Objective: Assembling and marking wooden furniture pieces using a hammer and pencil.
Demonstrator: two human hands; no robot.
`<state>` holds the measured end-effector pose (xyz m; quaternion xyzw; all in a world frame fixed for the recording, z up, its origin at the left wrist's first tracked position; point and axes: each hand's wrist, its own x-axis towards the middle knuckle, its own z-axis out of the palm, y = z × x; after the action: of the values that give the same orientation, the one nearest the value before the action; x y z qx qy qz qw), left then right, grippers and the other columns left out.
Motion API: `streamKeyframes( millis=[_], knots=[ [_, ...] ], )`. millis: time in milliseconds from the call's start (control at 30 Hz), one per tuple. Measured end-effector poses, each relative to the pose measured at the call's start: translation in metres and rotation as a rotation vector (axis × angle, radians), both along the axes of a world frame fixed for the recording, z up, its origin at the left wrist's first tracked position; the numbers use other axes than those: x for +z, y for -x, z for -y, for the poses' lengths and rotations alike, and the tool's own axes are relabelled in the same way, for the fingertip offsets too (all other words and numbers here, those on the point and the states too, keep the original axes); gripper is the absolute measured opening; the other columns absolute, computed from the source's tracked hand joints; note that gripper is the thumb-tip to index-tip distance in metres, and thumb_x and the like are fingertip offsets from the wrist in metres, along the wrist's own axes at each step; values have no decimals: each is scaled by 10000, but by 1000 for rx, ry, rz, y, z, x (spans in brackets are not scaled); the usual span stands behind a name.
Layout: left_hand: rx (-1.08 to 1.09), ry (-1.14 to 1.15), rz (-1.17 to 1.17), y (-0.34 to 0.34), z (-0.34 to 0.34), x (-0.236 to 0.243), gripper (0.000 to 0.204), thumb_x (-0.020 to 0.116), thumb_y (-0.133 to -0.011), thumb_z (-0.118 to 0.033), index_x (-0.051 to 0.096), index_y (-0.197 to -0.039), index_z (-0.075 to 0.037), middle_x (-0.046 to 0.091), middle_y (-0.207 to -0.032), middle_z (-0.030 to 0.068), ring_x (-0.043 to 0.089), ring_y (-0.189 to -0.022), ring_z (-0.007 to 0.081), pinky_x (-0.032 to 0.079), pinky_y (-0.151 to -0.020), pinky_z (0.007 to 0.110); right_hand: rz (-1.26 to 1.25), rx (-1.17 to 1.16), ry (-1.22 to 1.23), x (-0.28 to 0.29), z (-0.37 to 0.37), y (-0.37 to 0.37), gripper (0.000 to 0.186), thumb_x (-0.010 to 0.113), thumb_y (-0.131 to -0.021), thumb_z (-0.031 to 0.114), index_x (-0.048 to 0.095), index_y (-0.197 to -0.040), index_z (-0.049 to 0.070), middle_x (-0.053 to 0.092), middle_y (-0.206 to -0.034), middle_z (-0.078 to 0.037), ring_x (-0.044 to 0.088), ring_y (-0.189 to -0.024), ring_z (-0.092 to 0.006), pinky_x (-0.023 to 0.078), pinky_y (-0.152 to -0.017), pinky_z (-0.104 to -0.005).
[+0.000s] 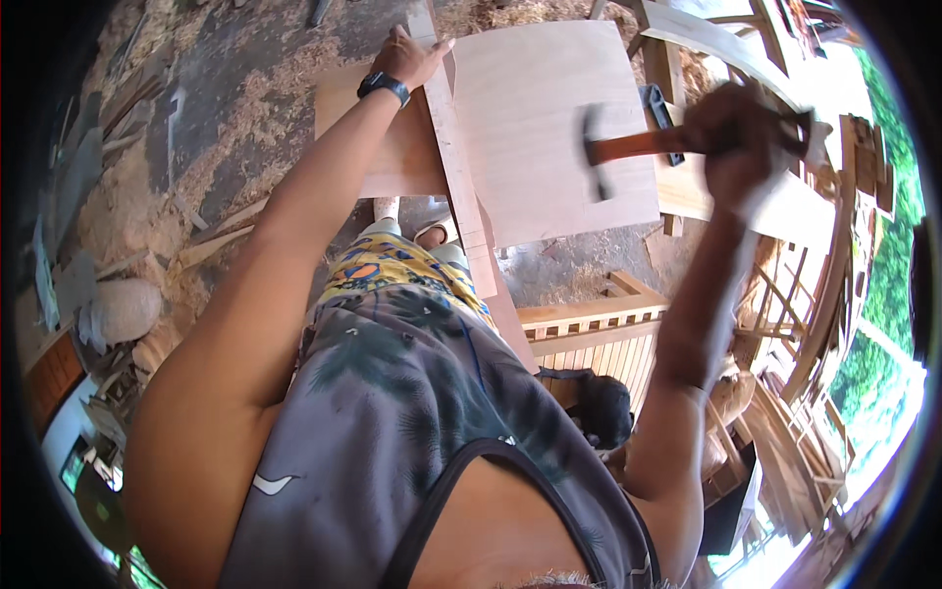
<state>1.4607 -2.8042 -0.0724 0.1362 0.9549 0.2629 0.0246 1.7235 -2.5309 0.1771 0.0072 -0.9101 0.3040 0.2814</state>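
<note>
My right hand (741,142) grips a hammer (633,147) by its orange and black handle, raised over the right side of a pale plywood panel (549,128). The hammer's dark head points left and is blurred. My left hand (412,59), wearing a dark watch, rests at the far end of a long narrow wooden strip (453,162). Its thumb is spread to the right; some fingertips are hard to make out. The strip runs along the panel's left edge toward me. Left of it lies a browner board (378,147).
A black tool (661,123) lies by the panel's right edge. Below stands a slatted wooden piece (594,329), near a dark rounded object (601,407). Wood shavings (250,123) cover the floor at left. Stacked timber (824,265) fills the right side.
</note>
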Motion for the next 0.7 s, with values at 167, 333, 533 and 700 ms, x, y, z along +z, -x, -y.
streamKeyframes(
  millis=[167, 333, 533, 700],
  knots=[
    [-10, 71, 244, 2, -35, 0, 964, 629, -751, -734, 493, -1268, 68, 627, -1180, 319, 646, -1084, 413, 526, -929, 484, 246, -79, 1014, -31, 168, 75, 346, 530, -996, 225, 526, -687, 68, 479, -504, -30, 459, -392, -124, 372, -397, -277],
    [1, -21, 277, 1, -32, 10, 850, 629, -765, -716, 589, -1149, 41, 683, -1050, 288, 688, -973, 406, 556, -838, 493, 403, -218, 911, -52, 192, 106, 414, 651, -935, 264, 519, -593, 71, 505, -500, -18, 498, -414, -109, 400, -409, -286],
    [4, -102, 249, 3, -19, 3, 802, 626, -797, -673, 550, -1153, 42, 691, -1021, 274, 692, -952, 400, 559, -818, 490, 395, -263, 846, -76, 205, 140, 421, 668, -929, 283, 508, -594, 83, 483, -489, -22, 495, -411, -119, 401, -407, -286],
    [6, -113, 301, -2, -25, 2, 735, 585, -856, -579, 486, -1193, 67, 688, -1025, 283, 681, -981, 407, 546, -857, 486, 376, -272, 803, -83, 201, 147, 406, 676, -922, 282, 527, -606, 76, 500, -501, -26, 509, -418, -121, 404, -409, -287]
  ],
)
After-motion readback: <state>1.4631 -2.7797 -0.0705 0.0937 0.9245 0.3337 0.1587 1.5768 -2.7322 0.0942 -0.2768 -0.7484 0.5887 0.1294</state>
